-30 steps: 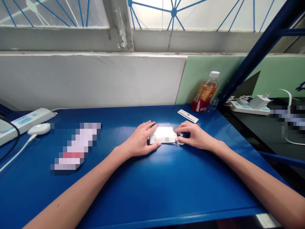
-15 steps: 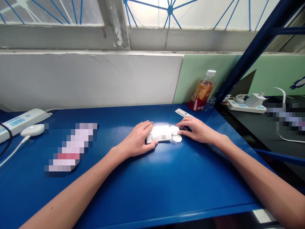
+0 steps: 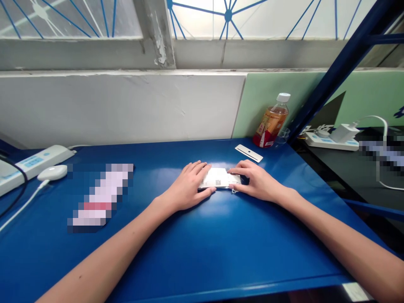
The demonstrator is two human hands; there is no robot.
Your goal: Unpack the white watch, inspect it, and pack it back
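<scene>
A flat white packet [image 3: 217, 177] with a small square printed code lies on the blue table between my two hands. My left hand [image 3: 191, 184] grips its left end, fingers over the far side and thumb along the near edge. At the right end, my right hand [image 3: 251, 179] holds it between thumb and fingers, partly covering that end. Something small and pale hangs out by the right thumb, too small to make out. Beyond my right hand lies a white card strip [image 3: 249, 153] with a dark slot line.
A drink bottle [image 3: 272, 120] with a white cap stands at the back right. To the left are a white power strip [image 3: 41, 160], a white charger [image 3: 52, 172] with its cable, and a blurred-out pinkish item [image 3: 104, 193]. A blue post [image 3: 328, 75] rises at the right.
My right hand has moved left and toward me, from the round white pieces onto the packet's right end. The round pieces are now mostly covered. The view has shifted slightly.
</scene>
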